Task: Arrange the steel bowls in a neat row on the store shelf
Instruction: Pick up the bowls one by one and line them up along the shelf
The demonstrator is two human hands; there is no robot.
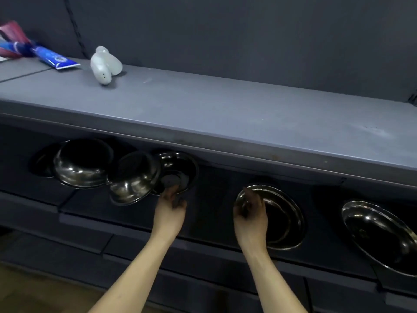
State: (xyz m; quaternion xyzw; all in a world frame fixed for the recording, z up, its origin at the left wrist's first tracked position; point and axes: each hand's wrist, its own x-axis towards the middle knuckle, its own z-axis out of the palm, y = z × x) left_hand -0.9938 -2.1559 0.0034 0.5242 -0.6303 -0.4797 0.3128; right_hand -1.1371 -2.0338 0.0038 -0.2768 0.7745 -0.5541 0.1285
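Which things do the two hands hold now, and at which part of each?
The left hand grips the near rim of a steel bowl. The right hand grips the left rim of another bowl, further right on the lower shelf.

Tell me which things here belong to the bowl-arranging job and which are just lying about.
Part of the job: steel bowls; lower shelf; left hand; right hand.

Lying about: white plastic bottle, blue tube, red packets, all on the upper shelf.

Steel bowls (83, 163) crowd the dark lower shelf (209, 199), some overlapping.
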